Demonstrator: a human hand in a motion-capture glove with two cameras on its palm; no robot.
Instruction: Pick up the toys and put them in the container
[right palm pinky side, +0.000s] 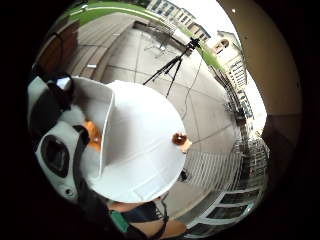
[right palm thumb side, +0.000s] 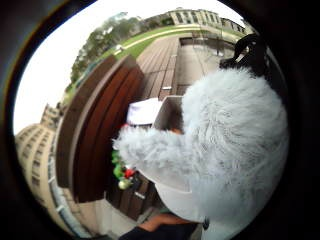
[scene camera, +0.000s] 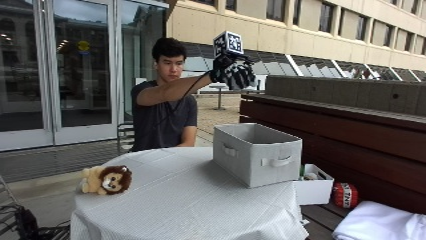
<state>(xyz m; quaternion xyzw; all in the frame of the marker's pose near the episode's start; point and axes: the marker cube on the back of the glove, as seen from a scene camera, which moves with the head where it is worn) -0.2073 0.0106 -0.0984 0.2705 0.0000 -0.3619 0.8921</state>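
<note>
High above counter (scene camera: 180, 200), gloved right hand (scene camera: 233, 72) is held, fingers curled round fluffy grey toy (right palm thumb side: 235, 145). Grey container (scene camera: 256, 152) lies well below, open top up, seemingly not straight under hand. Lion toy (scene camera: 106, 179) is left at counter's far edge, well apart from container.
</note>
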